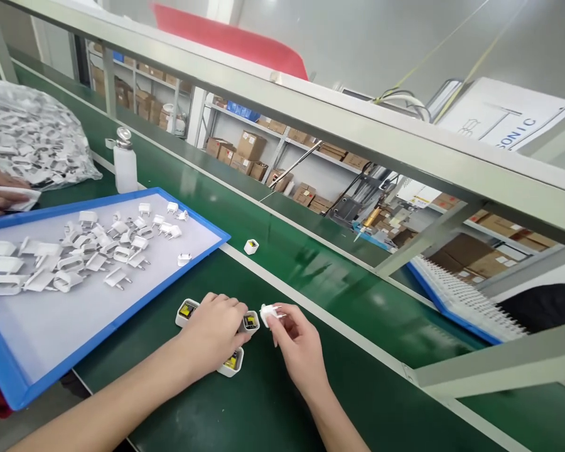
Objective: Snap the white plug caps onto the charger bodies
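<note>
Between the fingers of my left hand [216, 329] is a white charger housing [251, 321], its open end showing yellow and dark parts inside. My right hand [297, 342] pinches a white plug cap [269, 315] with two pins pointing right, a small gap away from that housing. Two more open housings lie on the green bench by my left hand: one on its far left side [187, 311], another just below it [232, 363]. Part of each is covered by the hand.
At left, a blue-rimmed tray [188, 269] carries many loose white plug caps. Behind it stand a dispenser bottle [125, 164] and a bag of white parts [28, 132], near another person's hand [2, 191]. One housing [251, 246] sits on the green belt [301, 263]. A metal frame [282, 107] crosses above.
</note>
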The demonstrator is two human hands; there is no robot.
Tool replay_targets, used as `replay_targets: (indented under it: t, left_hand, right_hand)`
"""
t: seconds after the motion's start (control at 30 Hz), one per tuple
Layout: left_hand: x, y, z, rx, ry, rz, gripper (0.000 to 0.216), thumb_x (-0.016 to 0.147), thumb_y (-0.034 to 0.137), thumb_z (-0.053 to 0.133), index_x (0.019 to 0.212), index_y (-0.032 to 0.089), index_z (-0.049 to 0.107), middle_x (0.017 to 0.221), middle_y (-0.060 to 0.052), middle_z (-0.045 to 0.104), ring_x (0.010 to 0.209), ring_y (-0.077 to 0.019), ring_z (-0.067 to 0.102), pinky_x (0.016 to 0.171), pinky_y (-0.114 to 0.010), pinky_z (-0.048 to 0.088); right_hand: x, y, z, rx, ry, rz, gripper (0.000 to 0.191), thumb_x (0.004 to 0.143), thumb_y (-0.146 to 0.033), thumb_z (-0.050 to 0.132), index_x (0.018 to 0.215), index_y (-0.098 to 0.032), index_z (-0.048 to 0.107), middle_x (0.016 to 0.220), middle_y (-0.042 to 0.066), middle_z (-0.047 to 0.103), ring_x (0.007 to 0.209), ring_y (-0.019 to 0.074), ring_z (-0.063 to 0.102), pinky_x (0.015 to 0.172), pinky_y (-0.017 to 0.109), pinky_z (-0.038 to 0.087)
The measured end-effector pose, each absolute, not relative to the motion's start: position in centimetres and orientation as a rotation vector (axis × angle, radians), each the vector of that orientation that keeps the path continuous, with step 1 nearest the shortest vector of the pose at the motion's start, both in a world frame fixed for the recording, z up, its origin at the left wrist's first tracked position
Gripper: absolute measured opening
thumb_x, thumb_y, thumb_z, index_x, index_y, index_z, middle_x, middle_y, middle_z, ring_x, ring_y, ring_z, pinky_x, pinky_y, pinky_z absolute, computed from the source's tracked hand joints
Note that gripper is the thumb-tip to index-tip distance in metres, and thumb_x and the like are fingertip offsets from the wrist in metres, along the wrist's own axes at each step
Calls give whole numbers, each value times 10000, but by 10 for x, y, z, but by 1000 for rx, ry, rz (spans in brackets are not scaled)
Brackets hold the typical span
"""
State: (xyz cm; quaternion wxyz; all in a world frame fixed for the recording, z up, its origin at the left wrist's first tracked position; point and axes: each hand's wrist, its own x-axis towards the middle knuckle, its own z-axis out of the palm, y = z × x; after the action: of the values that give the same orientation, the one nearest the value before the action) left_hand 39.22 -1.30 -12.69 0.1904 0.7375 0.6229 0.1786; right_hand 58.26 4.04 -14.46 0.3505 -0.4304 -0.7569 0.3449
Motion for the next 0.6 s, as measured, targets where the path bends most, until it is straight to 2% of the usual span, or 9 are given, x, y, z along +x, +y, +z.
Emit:
replay_targets:
  t: [0.1, 0.2, 0.3, 0.37, 0.5, 0.53, 0.6]
  left_hand:
    - [397, -9, -134, 2092, 1766, 533, 90, 931, 201, 605, 893, 186, 685, 985, -80, 758, 1028, -288, 678, 938, -418, 461]
    - [404, -10, -140, 2051, 1775, 605, 150, 918, 274, 625, 797, 193, 662, 922, -80, 748, 1029, -282, 666, 942, -406, 447]
    - [411, -10, -140, 2005, 1788, 645, 244, 889, 427, 688, 855, 185, 681, 942, -93, 754, 1049, -310, 650, 968, -452, 427]
    - [415, -7, -138, 1992, 1807, 615, 294, 873, 468, 708, 888, 175, 690, 949, -107, 761, 1056, -332, 642, 973, -479, 413]
    - [417, -1, -135, 1984, 1793, 561, 202, 888, 367, 702, 909, 166, 695, 962, -118, 768, 1051, -332, 652, 983, -481, 394]
    - [416, -1, -134, 1988, 1778, 553, 162, 886, 330, 703, 910, 170, 695, 959, -111, 769, 1038, -326, 661, 975, -468, 398]
    - [413, 0, -134, 1999, 1745, 537, 99, 879, 278, 702, 902, 182, 691, 942, -86, 770, 1012, -313, 677, 955, -438, 406]
  right_hand:
    - [584, 41, -142, -1054, -2195, 751, 214, 975, -418, 636, 959, -219, 713, 818, 14, 621, 664, 149, 562, 600, 277, 472]
    - [584, 40, -140, -1023, -2348, 641, 177, 1006, -345, 577, 957, -232, 704, 855, 21, 623, 694, 156, 572, 627, 284, 483]
    - [583, 41, -141, -1033, -2341, 682, 183, 1009, -350, 571, 943, -227, 689, 877, 25, 643, 726, 162, 587, 647, 284, 491]
    - [582, 41, -143, -1083, -2242, 833, 226, 997, -412, 594, 911, -218, 669, 844, 15, 641, 712, 159, 586, 627, 273, 478]
    - [584, 43, -145, -1199, -2026, 1174, 359, 987, -558, 579, 905, -210, 607, 603, -55, 501, 527, 125, 463, 516, 252, 388]
    - [585, 43, -144, -1204, -2032, 1172, 365, 990, -564, 575, 902, -210, 603, 594, -59, 488, 521, 124, 451, 513, 253, 379]
    - [586, 43, -138, -1166, -2143, 1023, 335, 1005, -523, 573, 889, -212, 616, 678, -28, 554, 585, 136, 498, 549, 262, 405]
